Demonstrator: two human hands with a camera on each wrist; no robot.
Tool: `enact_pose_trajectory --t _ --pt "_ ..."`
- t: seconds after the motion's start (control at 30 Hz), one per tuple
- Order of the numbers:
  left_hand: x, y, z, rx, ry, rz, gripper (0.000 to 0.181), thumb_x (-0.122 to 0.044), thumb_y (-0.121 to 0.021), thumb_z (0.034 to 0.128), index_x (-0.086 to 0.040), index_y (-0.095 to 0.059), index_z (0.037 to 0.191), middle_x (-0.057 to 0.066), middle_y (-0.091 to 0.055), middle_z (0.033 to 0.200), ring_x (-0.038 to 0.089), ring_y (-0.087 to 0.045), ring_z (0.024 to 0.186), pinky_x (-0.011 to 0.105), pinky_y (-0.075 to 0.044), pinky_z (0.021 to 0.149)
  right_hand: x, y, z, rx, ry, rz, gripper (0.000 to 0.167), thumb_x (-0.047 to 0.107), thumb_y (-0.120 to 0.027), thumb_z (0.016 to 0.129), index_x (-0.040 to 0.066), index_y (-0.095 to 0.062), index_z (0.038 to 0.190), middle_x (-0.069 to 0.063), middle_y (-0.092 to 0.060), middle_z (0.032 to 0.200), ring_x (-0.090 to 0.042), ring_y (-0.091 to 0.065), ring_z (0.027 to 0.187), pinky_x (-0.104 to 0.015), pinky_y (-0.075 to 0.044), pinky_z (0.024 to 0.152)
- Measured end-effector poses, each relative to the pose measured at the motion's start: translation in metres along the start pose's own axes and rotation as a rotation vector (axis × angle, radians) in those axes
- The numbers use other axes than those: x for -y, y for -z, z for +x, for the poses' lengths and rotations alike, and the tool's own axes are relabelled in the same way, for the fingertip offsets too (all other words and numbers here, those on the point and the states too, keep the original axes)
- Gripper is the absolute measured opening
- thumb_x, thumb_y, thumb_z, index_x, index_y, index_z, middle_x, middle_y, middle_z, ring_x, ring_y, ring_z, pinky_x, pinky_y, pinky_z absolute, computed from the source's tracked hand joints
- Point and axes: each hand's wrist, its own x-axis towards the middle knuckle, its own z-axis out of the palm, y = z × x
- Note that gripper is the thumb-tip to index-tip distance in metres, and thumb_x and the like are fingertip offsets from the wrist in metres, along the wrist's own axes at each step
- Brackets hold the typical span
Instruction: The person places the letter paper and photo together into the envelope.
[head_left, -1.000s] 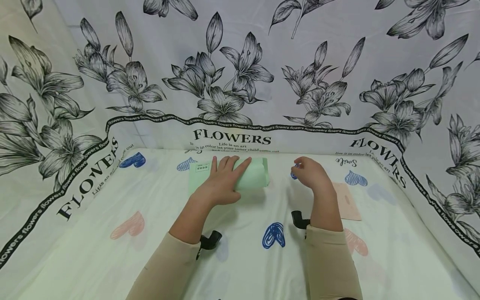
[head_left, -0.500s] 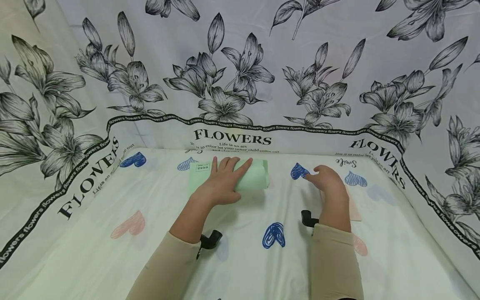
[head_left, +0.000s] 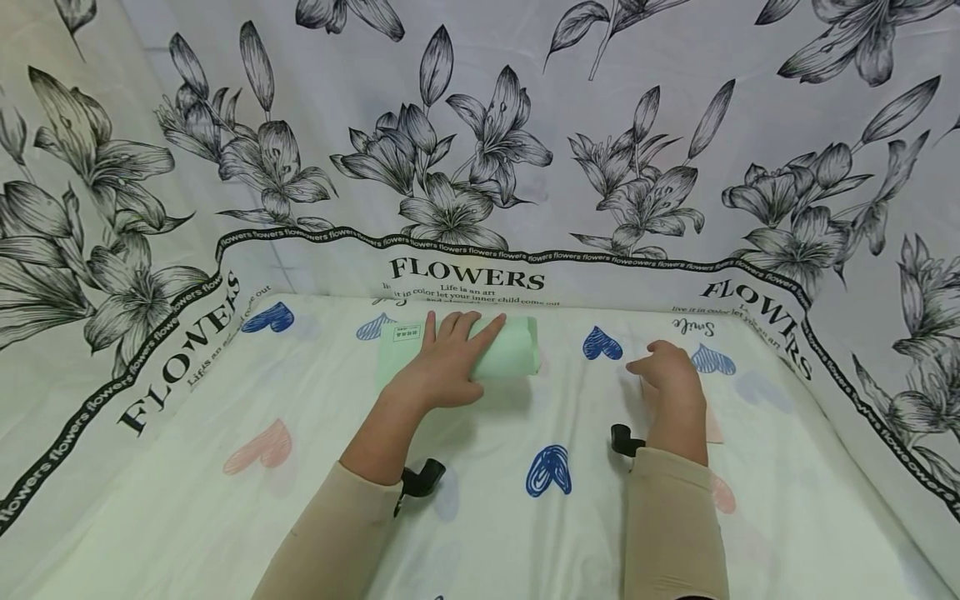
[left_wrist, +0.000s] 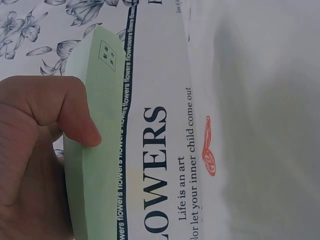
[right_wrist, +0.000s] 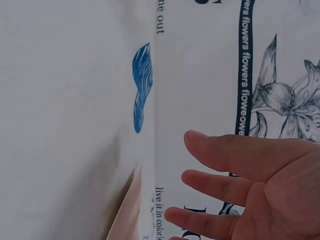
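Note:
A pale green paper packet [head_left: 506,352], with a small printed box of text near one end, lies at the back middle of the table. My left hand [head_left: 438,360] is over it in the head view, fingers spread across its top. In the left wrist view, my bent thumb [left_wrist: 82,117] presses the packet's near face; the other fingers are mostly hidden. To the right, my right hand [head_left: 670,379] hovers with fingers extended and apart, holding nothing. Partly behind that hand lies a pink sheet [head_left: 714,427], whose edge also shows in the right wrist view.
A white cloth [head_left: 337,517] printed with blue and pink hearts covers the table. White fabric [head_left: 555,208] with black flowers and lettering rises behind and at both sides. Black camera mounts [head_left: 423,477] sit at both wrists.
My right hand has moved right, away from the blue heart print and over the pink sheet, and its fingers have loosened. The left hand and the green packet have stayed put.

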Motion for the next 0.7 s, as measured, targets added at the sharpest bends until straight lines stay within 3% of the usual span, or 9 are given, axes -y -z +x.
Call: enact_pose_trajectory --t 0.17,0.43,0.7 --pt "0.0 0.001 0.0 -0.001 0.005 -0.004 0.102 -0.016 -0.066 0.0785 -0.027 -0.016 0.167 0.013 -0.022 0.164 0.037 -0.014 0.151 0.065 0.009 0.118 -0.005 -0.001 0.0 -0.026 -0.018 0.037 0.075 0.027 -0.066 0.095 -0.007 -0.034 0.154 -0.04 -0.026 0.154 -0.058 -0.03 0.138 -0.067 -0.029 0.112" --pt "-0.001 0.002 -0.001 -0.004 0.011 -0.003 0.102 -0.018 -0.067 0.078 -0.027 -0.017 0.166 0.014 -0.023 0.163 0.038 -0.015 0.151 0.065 0.008 0.118 -0.023 -0.004 0.006 -0.05 -0.116 0.096 0.083 0.024 -0.07 0.092 -0.007 -0.027 0.157 -0.037 -0.027 0.156 -0.059 -0.025 0.14 -0.069 -0.024 0.114" --pt "-0.001 0.001 -0.001 -0.002 0.014 -0.012 0.102 -0.018 -0.068 0.0786 -0.026 -0.017 0.166 0.014 -0.023 0.163 0.037 -0.016 0.15 0.065 0.008 0.118 -0.028 -0.004 0.006 -0.052 -0.138 0.113 0.082 0.02 -0.07 0.092 -0.009 -0.027 0.156 -0.04 -0.026 0.154 -0.06 -0.028 0.138 -0.068 -0.025 0.114"
